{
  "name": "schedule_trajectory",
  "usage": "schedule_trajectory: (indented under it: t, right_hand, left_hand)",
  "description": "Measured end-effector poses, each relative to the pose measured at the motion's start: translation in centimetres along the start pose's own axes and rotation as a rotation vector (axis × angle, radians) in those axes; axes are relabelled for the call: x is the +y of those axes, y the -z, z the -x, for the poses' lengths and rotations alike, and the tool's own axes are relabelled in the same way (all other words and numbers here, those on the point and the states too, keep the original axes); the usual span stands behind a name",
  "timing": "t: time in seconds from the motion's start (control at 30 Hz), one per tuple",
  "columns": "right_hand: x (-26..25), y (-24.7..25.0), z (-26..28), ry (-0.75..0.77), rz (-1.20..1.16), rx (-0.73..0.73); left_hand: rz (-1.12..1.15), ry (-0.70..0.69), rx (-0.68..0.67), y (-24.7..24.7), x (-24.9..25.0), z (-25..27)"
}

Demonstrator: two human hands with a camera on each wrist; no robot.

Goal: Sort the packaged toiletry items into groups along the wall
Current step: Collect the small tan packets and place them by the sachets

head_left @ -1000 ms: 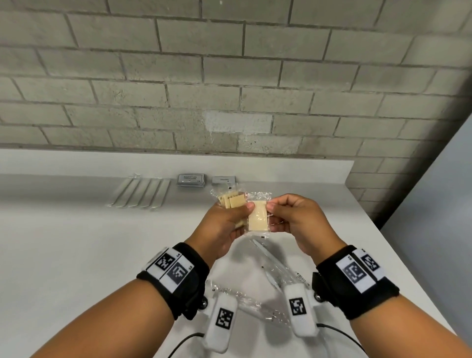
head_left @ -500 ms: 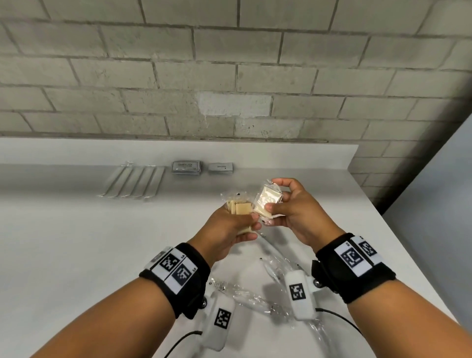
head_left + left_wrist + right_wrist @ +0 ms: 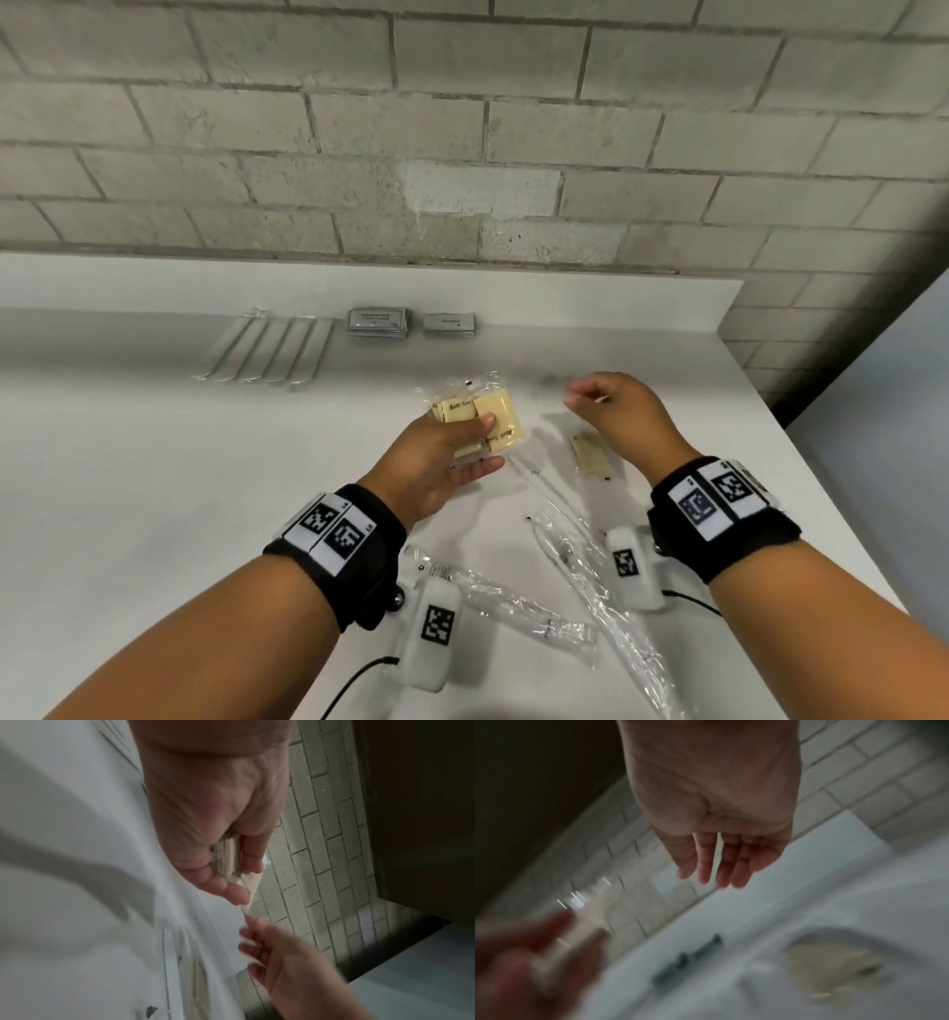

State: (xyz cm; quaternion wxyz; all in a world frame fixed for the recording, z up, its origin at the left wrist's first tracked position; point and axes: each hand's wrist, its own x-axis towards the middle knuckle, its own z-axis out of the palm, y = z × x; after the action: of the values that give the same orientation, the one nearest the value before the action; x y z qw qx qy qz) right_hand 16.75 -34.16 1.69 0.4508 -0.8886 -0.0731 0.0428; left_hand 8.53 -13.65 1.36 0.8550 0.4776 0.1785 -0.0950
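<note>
My left hand (image 3: 452, 452) grips a stack of cream bath soap packets (image 3: 480, 419) in clear wrap, thumb on top, above the white counter (image 3: 128, 488). The left wrist view shows the soap packets (image 3: 231, 860) pinched between thumb and fingers. My right hand (image 3: 611, 411) hovers just right of the stack with relaxed fingers (image 3: 713, 860) and holds nothing. One more soap packet (image 3: 589, 453) lies on the counter below the right hand. Along the wall lie a row of clear-wrapped long items (image 3: 267, 352), a stack of grey shampoo sachets (image 3: 378, 322) and a smaller grey sachet (image 3: 449, 324).
Several long items in clear wrap (image 3: 554, 580) lie scattered on the counter between my wrists. A raised backsplash (image 3: 616, 303) and a grey block wall (image 3: 462, 128) close the far side. The counter's right edge (image 3: 847, 503) drops off beside a grey panel.
My right hand has passed its soap packet onto the stack in my left hand, let go and drawn back to the right. The left hand has stayed in place.
</note>
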Motion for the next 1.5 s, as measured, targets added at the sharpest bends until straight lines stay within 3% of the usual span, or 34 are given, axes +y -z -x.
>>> schedule_trajectory:
  t: [0.07, 0.13, 0.3, 0.43, 0.57, 0.77, 0.87, 0.97, 1.07, 1.27, 1.5]
  right_hand:
    - [-2.1, -1.0, 1.0, -0.049, -0.301, -0.209]
    - [-3.2, -2.0, 1.8, -0.032, -0.342, -0.303]
    - [-3.3, -1.5, 1.6, -0.017, -0.416, -0.242]
    - [-3.7, -0.2, 1.7, -0.009, -0.587, -0.292]
    - [-3.6, 0.4, 1.7, -0.003, -0.527, -0.333]
    - [-4.4, 0.6, 1.7, 0.048, -0.17, -0.474]
    - [-5.3, 0.6, 1.4, 0.078, -0.192, -0.355]
    - [-5.0, -0.1, 1.6, -0.005, -0.443, -0.31]
    - [-4.5, -1.2, 2.5, -0.047, -0.563, -0.255]
    - [-4.2, -0.2, 2.0, -0.005, -0.427, -0.208]
    - [-4.5, -0.2, 1.4, -0.017, -0.382, -0.177]
  left_hand:
    - [-0.009, 0.001, -0.023, -0.2, -0.2, -0.1]
    - [-0.018, -0.006, -0.056, -0.4, -0.3, -0.1]
    - [0.022, -0.023, -0.051, -0.3, 0.2, 0.3]
    - [0.057, -0.035, -0.008, 0.3, 0.5, 0.5]
    - [0.037, -0.02, 0.012, 0.2, 0.6, 0.6]
    - [-0.181, -0.053, -0.068, -0.8, 1.1, 1.0]
    - [-0.213, -0.105, -0.073, -1.5, 1.0, 1.0]
    - [0.008, -0.16, -0.051, -1.7, 1.2, 0.8]
    - [-0.019, -0.131, -0.051, -1.5, 0.9, 0.7]
    - [-0.269, -0.075, -0.095, -1.1, 0.2, 0.7]
    - [-0.089, -0.132, -0.091, -1.4, -0.1, 0.3]
